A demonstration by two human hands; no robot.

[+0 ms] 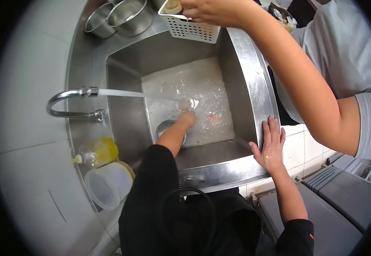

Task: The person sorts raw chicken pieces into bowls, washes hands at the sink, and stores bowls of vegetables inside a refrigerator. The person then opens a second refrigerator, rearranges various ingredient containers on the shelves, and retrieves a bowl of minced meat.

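Note:
My left hand is down in the steel sink, its fingers closed near the spot where the water stream lands. Splashing hides what they hold, if anything. A round metal container sits in the sink, partly covered by my left forearm. Water runs from the curved faucet into the shallow, cloudy water, where small scraps and a red bit lie. My right hand rests flat on the sink's right rim, fingers stretched out and holding nothing.
Metal pots stand at the back left. Another person's hand is at a white perforated basket on the far rim; their arm crosses the right side. A yellow soap bottle and a clear plastic tub stand left of the sink.

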